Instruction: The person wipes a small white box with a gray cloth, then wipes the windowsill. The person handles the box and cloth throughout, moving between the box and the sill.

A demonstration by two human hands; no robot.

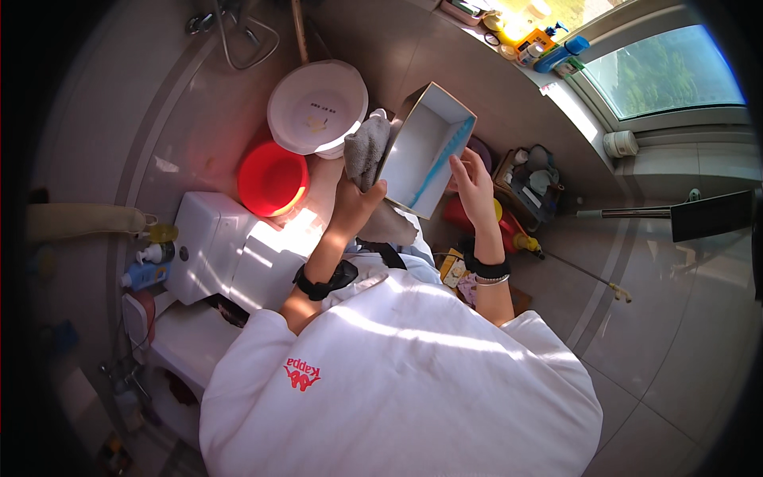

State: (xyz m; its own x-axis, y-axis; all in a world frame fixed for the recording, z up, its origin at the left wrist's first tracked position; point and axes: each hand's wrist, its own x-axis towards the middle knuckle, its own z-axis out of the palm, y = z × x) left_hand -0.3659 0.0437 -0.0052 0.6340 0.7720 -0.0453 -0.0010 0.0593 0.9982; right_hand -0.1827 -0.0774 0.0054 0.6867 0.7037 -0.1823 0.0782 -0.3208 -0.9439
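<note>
My left hand (359, 205) is closing around the lower end of a soft, grey, textured cloth (366, 149), which is bunching along the left outer wall of an open, rectangular box with a pale interior (421, 139); that box is tilting in front of me, between my hands; my right hand (475, 191) is bending its fingers at the right rim, though I cannot tell whether they are pinching it; a round, red plastic basin (273, 179) is sitting beyond, left of the cloth, near a wide white basin (306, 119).
</note>
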